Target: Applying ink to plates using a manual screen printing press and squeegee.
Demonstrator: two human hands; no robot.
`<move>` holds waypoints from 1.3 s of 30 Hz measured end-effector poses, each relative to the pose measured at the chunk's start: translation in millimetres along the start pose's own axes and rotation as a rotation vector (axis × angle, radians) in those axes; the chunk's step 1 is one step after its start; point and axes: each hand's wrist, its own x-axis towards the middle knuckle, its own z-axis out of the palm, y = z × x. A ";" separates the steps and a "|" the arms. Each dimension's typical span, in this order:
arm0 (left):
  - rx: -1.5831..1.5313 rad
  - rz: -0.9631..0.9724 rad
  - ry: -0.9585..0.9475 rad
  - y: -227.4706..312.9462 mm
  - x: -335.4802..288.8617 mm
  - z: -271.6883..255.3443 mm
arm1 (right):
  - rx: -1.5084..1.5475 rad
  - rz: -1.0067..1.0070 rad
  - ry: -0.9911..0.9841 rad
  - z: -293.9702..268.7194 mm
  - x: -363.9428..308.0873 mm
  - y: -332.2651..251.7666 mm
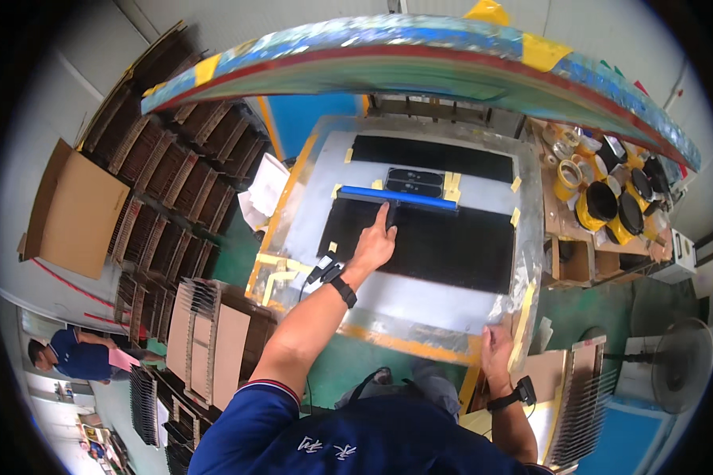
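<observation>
My left hand point(373, 244) reaches over the white printing table with its index finger stretched out and the other fingers partly bent. The fingertip is at a blue strip point(396, 197), which lies across the top of a large black panel point(451, 247); whether it touches the strip I cannot tell. A second black panel point(432, 156) lies farther back, with small dark pieces point(414, 182) between the two. At the near right corner of the table point(420, 309), my right hand point(496, 347) has its fingers curled; what they hold, if anything, is hidden.
A raised screen frame point(420, 43) with blue and red edges hangs over the table's far side. Racks point(154, 146) stand at left, near a cardboard sheet point(79, 210). Yellow tubs point(568, 178) crowd a bench at right, above a fan point(677, 364). Another person point(83, 354) is far left.
</observation>
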 end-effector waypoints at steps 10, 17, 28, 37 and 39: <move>0.264 0.087 0.011 -1.5 60.8 38.3 | 0.054 0.073 -0.050 -8.7 16.2 4.5; 0.356 0.084 -0.026 2.1 121.7 39.7 | 0.086 0.058 -0.075 -4.8 17.0 7.4; 0.308 0.097 -0.011 -5.4 118.7 38.5 | 0.082 0.090 -0.093 -4.1 17.0 1.4; 0.321 0.129 -0.004 -13.7 108.2 36.6 | 0.079 0.067 -0.132 -7.7 27.4 -10.3; 0.361 0.096 -0.001 -5.9 108.0 43.1 | 0.119 0.110 -0.080 -2.0 19.6 2.7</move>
